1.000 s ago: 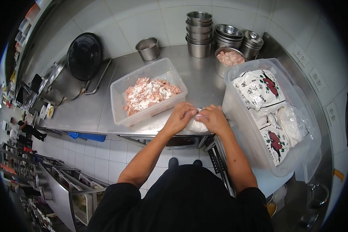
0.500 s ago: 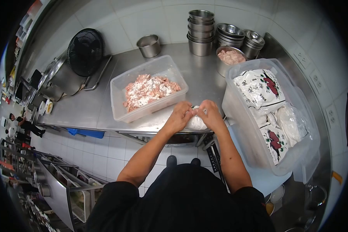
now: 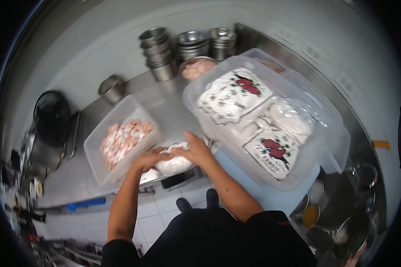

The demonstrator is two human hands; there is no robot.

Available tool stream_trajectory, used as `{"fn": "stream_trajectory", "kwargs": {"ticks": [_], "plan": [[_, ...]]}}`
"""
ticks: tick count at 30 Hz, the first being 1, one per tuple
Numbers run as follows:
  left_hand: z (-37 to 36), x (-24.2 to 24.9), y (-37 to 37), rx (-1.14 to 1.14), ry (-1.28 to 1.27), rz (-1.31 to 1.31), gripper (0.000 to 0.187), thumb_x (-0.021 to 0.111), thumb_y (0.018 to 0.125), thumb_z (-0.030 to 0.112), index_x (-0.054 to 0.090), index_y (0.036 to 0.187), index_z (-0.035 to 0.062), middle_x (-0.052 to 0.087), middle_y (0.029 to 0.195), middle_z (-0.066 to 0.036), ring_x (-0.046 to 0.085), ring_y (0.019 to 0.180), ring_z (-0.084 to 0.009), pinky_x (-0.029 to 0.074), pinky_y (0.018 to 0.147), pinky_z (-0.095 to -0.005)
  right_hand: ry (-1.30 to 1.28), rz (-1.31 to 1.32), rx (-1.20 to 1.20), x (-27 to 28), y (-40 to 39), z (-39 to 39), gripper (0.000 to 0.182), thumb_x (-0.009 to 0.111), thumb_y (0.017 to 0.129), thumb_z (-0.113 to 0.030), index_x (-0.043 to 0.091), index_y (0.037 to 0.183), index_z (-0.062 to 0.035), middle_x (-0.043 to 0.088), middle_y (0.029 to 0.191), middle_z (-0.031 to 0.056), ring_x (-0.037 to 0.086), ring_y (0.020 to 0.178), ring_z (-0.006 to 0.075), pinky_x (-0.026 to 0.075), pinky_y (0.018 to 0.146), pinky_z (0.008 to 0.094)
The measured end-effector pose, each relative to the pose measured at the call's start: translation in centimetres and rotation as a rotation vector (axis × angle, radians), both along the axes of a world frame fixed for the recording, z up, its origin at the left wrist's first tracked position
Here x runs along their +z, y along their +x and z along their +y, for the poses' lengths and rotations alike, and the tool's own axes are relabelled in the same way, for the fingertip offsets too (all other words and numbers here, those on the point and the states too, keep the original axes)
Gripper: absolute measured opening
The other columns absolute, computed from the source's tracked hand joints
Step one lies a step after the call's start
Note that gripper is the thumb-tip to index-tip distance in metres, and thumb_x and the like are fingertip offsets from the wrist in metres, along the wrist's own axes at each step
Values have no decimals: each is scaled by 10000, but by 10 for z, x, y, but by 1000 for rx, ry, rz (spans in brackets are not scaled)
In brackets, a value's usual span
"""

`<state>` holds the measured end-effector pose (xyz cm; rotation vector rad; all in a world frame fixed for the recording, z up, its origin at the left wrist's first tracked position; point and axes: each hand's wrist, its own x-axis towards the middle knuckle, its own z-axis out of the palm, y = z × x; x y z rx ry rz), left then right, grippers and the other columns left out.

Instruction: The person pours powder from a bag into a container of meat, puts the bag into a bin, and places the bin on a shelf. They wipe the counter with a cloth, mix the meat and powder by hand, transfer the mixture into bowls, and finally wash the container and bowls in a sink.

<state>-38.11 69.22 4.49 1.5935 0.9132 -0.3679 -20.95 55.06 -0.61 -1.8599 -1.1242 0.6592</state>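
Note:
A small white bag (image 3: 174, 161) rests at the counter's front edge, slightly blurred. My left hand (image 3: 150, 159) is at its left side with the fingers apart. On the bag's right, my right hand (image 3: 196, 150) has its fingers spread, its thumb over the bag's top. Neither hand is closed round it. Left of them stands a clear plastic tub (image 3: 95, 155) of pink raw meat (image 3: 124, 139) sprinkled with white powder. To the right, a large clear tub (image 3: 294, 175) holds printed white bags (image 3: 234, 95).
Stacked steel containers (image 3: 160, 58) and a pot of pale meat (image 3: 198, 69) stand at the back. A steel pot (image 3: 112, 89) and black fan (image 3: 52, 118) are at the left. A blue board (image 3: 263, 189) lies under the large tub. Part of another person's hand (image 3: 355, 257) shows lower right.
The view has turned toward the right, shifting the counter items leftward. My fingers, earlier pinched together at the small bag's top, are now spread apart around it.

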Motion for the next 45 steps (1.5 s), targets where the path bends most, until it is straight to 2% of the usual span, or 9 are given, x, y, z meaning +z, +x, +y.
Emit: {"fn": "stream_trajectory", "kwargs": {"ticks": [5, 10, 18, 23, 26, 31, 34, 37, 45], "plan": [[-24, 1, -7, 183, -2, -17, 928, 727, 763, 521, 344, 1449, 28, 541, 1300, -151, 592, 1104, -275, 552, 818, -478, -288, -80, -78, 37, -14, -16, 850, 666, 785, -570, 439, 1346, 29, 512, 1245, 302, 501, 1196, 446, 420, 1011, 462], [-42, -16, -23, 280, -117, -165, 816, 701, 801, 462, 349, 1434, 86, 579, 1226, -134, 637, 982, -261, 560, 670, -406, -139, 60, -33, 3, -20, -3, 891, 697, 768, -581, 436, 1365, 28, 523, 1295, 313, 545, 1184, 415, 451, 979, 427], [-83, -21, -105, 539, -380, -484, 591, 680, 822, 180, 386, 1320, 64, 524, 1267, -182, 592, 1113, -327, 514, 915, -491, 60, 79, 45, 8, -91, -15, 606, 722, 723, -473, 575, 1127, -45, 675, 994, 228, 643, 958, 401, 510, 824, 474], [-101, -19, -216, 600, -465, -695, 789, 747, 755, 218, 338, 1415, 74, 511, 1317, -140, 573, 1155, -304, 482, 981, -449, -31, -102, 288, 78, -193, -20, 473, 690, 764, -352, 586, 1120, -58, 630, 1048, 194, 553, 1072, 394, 497, 870, 468], [-98, -38, -304, 648, -492, -772, 734, 732, 774, 244, 391, 1400, 70, 551, 1301, -119, 597, 1127, -274, 495, 965, -426, 75, -168, 407, 94, -267, -2, 443, 695, 733, -324, 606, 1060, -38, 647, 1038, 207, 576, 1046, 422, 498, 882, 474], [-133, -34, -424, 1013, -273, -890, 693, 714, 825, 349, 415, 1380, 58, 571, 1282, -116, 593, 1138, -286, 492, 974, -450, 88, -189, 776, 90, -400, 44, 398, 670, 784, -309, 595, 1097, -76, 618, 1072, 152, 531, 1112, 355, 479, 916, 454], [-156, -51, -490, 1232, -268, -911, 698, 698, 823, 257, 375, 1400, 35, 547, 1301, -125, 581, 1158, -270, 482, 985, -422, 208, -88, 950, 64, -473, 60, 384, 667, 794, -301, 612, 1103, -81, 624, 1119, 128, 523, 1133, 345, 470, 929, 453], [-161, -47, -520, 1362, -208, -980, 658, 734, 806, 272, 447, 1340, 17, 601, 1227, -135, 622, 1090, -255, 498, 969, -414, 172, -157, 1123, 86, -522, 81, 383, 663, 815, -312, 644, 1118, -77, 640, 1149, 132, 549, 1101, 354, 440, 965, 448], [-139, -32, -571, 1461, -83, -1240, 830, 726, 856, 262, 229, 1495, 77, 468, 1370, -98, 509, 1243, -203, 426, 1042, -358, 353, -239, 1382, 131, -601, 134, 547, 715, 816, -347, 586, 1262, -58, 593, 1273, 184, 537, 1186, 337, 451, 968, 405]]}}
